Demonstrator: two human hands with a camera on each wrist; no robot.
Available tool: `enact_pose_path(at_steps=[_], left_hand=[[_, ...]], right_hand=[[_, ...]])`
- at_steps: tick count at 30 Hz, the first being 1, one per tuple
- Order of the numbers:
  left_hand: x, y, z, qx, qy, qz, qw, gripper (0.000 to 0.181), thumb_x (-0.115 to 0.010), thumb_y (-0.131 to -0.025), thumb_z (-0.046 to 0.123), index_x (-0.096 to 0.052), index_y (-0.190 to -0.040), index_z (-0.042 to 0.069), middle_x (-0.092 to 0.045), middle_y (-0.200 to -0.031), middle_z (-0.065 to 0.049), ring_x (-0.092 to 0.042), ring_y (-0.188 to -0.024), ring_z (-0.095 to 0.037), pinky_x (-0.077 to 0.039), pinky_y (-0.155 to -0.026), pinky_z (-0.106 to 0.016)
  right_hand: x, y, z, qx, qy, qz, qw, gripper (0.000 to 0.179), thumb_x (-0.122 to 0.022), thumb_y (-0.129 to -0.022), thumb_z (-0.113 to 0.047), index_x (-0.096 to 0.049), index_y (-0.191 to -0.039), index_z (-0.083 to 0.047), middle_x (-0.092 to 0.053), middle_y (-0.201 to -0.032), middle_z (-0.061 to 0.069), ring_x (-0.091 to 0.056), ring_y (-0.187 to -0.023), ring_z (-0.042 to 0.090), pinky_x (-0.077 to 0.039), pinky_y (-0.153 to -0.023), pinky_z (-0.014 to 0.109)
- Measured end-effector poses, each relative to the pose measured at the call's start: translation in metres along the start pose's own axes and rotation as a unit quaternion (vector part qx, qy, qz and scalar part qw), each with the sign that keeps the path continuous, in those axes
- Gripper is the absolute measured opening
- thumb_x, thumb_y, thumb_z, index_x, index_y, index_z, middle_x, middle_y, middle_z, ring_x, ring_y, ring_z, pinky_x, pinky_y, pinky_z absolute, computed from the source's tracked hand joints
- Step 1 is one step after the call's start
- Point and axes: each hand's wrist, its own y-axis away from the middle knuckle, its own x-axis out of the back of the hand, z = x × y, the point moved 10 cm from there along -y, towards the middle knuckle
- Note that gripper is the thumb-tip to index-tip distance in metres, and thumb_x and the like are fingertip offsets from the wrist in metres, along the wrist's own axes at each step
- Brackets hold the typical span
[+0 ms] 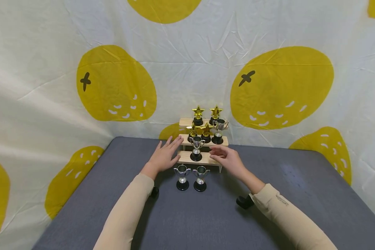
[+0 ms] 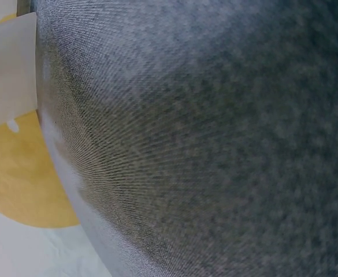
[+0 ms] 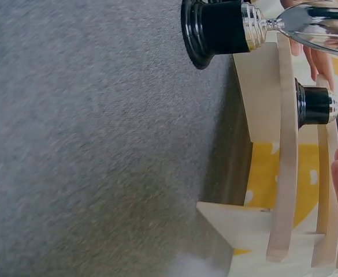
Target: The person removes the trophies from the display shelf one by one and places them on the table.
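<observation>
A three-tier wooden display shelf [image 1: 187, 158] stands at the back of the table. My left hand [image 1: 163, 157], fingers straight and spread, is at its left end. At the right end of the lower tiers is my right hand [image 1: 228, 160], fingers loosely bent, nothing visible in its grasp. Between the hands, a silver trophy cup [image 1: 196, 147] on a black base occupies the lowest tier. Another silver trophy cup [image 1: 218, 132] is at the right of the middle tier, beside two gold star trophies [image 1: 206, 133]. Two more gold star trophies [image 1: 198, 116] top the shelf.
Two silver trophy cups, one left [image 1: 182, 177] and one right [image 1: 200, 178], stand upright on the dark grey table [image 1: 187, 222] before the shelf. Behind it hangs a white cloth [image 1: 193, 69] with yellow fruit prints. A black wrist device [image 1: 245, 202] is near the right cuff.
</observation>
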Motion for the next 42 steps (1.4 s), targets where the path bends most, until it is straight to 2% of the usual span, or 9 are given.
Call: enact_pose_path(at_steps=[6, 17, 25, 32, 33, 34, 35, 40, 42], left_hand=[[-0.001, 0.000, -0.001, 0.006, -0.001, -0.006, 1.0000, 0.071, -0.051, -0.107, 0.040, -0.018, -0.167, 0.023, -0.013, -0.171, 0.005, -0.017, -0.155, -0.033, -0.014, -0.118, -0.067], [0.001, -0.001, -0.001, 0.006, -0.003, -0.008, 0.9999, 0.071, -0.052, -0.107, 0.039, -0.018, -0.167, 0.023, -0.014, -0.171, 0.005, -0.017, -0.155, -0.033, -0.014, -0.118, -0.067], [0.000, -0.001, -0.001, 0.008, -0.002, -0.011, 0.9999, 0.071, -0.051, -0.107, 0.040, -0.017, -0.167, 0.023, -0.012, -0.171, 0.005, -0.015, -0.156, -0.032, -0.014, -0.119, -0.067], [0.002, 0.000, 0.002, 0.002, 0.001, -0.009, 1.0000, 0.071, -0.052, -0.107, 0.039, -0.019, -0.167, 0.021, -0.014, -0.171, 0.004, -0.018, -0.155, -0.034, -0.015, -0.118, -0.068], [0.002, 0.000, 0.002, 0.002, 0.001, -0.009, 1.0000, 0.070, -0.052, -0.107, 0.039, -0.019, -0.167, 0.021, -0.014, -0.171, 0.004, -0.018, -0.155, -0.034, -0.015, -0.118, -0.068], [0.002, 0.000, 0.002, 0.002, 0.001, -0.010, 1.0000, 0.071, -0.052, -0.107, 0.039, -0.018, -0.167, 0.022, -0.014, -0.171, 0.004, -0.018, -0.155, -0.034, -0.015, -0.118, -0.068], [0.002, 0.000, 0.002, 0.002, 0.001, -0.010, 0.9999, 0.071, -0.052, -0.107, 0.039, -0.018, -0.167, 0.022, -0.013, -0.171, 0.004, -0.018, -0.155, -0.034, -0.015, -0.118, -0.068], [0.002, 0.000, 0.001, 0.005, -0.004, -0.011, 0.9999, 0.071, -0.051, -0.107, 0.039, -0.018, -0.167, 0.022, -0.013, -0.171, 0.004, -0.017, -0.155, -0.033, -0.016, -0.118, -0.067], [0.002, 0.000, 0.001, 0.005, -0.004, -0.010, 0.9999, 0.071, -0.051, -0.107, 0.039, -0.019, -0.167, 0.022, -0.013, -0.171, 0.004, -0.017, -0.155, -0.033, -0.016, -0.118, -0.067]], right_hand=[[-0.001, -0.007, -0.005, 0.004, 0.008, 0.022, 0.9997, 0.027, -0.074, -0.094, -0.005, -0.071, -0.120, 0.002, -0.076, -0.105, 0.017, -0.073, -0.098, 0.030, -0.057, -0.082, 0.030], [-0.007, -0.019, -0.002, -0.027, 0.003, 0.040, 0.9988, 0.028, -0.074, -0.095, -0.008, -0.071, -0.123, 0.000, -0.074, -0.110, 0.019, -0.072, -0.100, 0.030, -0.057, -0.086, 0.043], [-0.007, -0.024, -0.001, -0.040, -0.013, 0.062, 0.9972, 0.027, -0.074, -0.096, -0.014, -0.074, -0.120, -0.002, -0.076, -0.110, 0.012, -0.072, -0.102, 0.026, -0.057, -0.085, 0.034], [-0.007, -0.026, 0.001, -0.048, -0.058, 0.089, 0.9932, 0.026, -0.074, -0.096, -0.014, -0.074, -0.117, 0.002, -0.074, -0.111, 0.018, -0.072, -0.100, 0.033, -0.054, -0.077, 0.019], [-0.007, -0.026, -0.003, -0.049, -0.060, 0.091, 0.9928, 0.026, -0.074, -0.097, -0.011, -0.074, -0.117, 0.004, -0.074, -0.111, 0.020, -0.072, -0.099, 0.035, -0.055, -0.077, 0.021], [-0.006, -0.025, -0.009, -0.050, -0.064, 0.092, 0.9924, 0.026, -0.073, -0.096, -0.009, -0.073, -0.117, 0.006, -0.073, -0.111, 0.022, -0.073, -0.096, 0.030, -0.056, -0.077, 0.021], [-0.006, -0.025, -0.010, -0.049, -0.069, 0.096, 0.9918, 0.026, -0.074, -0.096, -0.009, -0.073, -0.117, 0.006, -0.073, -0.111, 0.022, -0.073, -0.095, 0.031, -0.057, -0.077, 0.023], [-0.009, -0.027, -0.006, -0.052, -0.092, 0.105, 0.9889, 0.022, -0.074, -0.095, -0.007, -0.074, -0.113, 0.007, -0.074, -0.107, 0.023, -0.074, -0.092, 0.034, -0.060, -0.079, 0.032], [-0.010, -0.029, 0.000, -0.053, -0.103, 0.108, 0.9873, 0.021, -0.073, -0.096, -0.007, -0.074, -0.111, 0.007, -0.074, -0.106, 0.023, -0.073, -0.095, 0.041, -0.060, -0.080, 0.033]])
